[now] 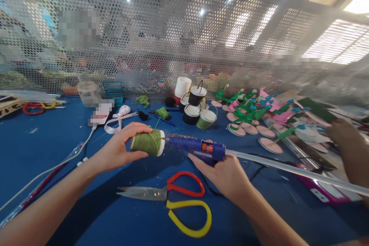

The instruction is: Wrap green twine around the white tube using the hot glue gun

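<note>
My left hand (122, 146) is closed round a small paper cup (146, 142) wound with green yarn, tipped on its side with the white rim facing right. A blue glue gun (187, 144) is gripped in my right hand (227, 175), and its nozzle is at the cup's rim; whether it touches I cannot tell. From the gun's back a long clear glue stick (276, 164) runs to the right. A strand of yarn leads from the cup toward a green yarn ball (163, 113). Below both hands lie scissors (164, 193) with one red and one yellow handle.
Yarn-wrapped cups (198, 109) stand behind the glue gun beside stacked white cups (183, 86). Pink discs with green stems (248, 119) crowd the right, near a purple power strip (323, 186) and another person's arm (350, 150). A phone (101, 112) with a cable lies left.
</note>
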`<state>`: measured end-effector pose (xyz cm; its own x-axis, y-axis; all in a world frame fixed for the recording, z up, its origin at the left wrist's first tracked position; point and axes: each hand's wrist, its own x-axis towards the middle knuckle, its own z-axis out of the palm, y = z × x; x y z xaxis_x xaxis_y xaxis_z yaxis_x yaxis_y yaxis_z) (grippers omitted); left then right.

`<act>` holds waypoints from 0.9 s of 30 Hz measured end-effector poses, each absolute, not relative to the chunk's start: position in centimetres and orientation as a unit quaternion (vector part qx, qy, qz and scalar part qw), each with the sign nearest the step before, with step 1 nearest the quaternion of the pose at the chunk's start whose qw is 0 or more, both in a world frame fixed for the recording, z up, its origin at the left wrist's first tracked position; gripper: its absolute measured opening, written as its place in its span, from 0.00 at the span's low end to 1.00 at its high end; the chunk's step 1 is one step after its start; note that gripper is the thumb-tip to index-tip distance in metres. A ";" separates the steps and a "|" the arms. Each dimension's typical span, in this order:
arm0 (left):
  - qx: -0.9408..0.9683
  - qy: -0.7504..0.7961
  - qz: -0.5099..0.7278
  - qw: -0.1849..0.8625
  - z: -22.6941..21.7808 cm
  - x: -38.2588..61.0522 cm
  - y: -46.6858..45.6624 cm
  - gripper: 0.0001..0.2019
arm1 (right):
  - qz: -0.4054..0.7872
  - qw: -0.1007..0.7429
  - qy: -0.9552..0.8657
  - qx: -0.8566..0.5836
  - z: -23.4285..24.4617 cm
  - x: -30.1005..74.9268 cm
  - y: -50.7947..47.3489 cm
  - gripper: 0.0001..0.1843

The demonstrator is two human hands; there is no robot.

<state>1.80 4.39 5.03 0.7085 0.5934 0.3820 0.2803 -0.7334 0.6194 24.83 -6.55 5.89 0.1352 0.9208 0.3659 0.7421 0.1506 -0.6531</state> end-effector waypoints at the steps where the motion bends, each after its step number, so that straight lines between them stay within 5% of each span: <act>1: 0.883 0.250 0.291 0.271 5.0 1.8 4.4 0.20 | 0.115 0.393 -0.647 -0.643 5.8 24.8 -6.6 0.07; 27: 0.806 0.323 0.283 0.408 5.0 1.9 4.3 0.23 | 0.153 0.380 -0.644 -0.645 5.7 24.7 -7.0 0.06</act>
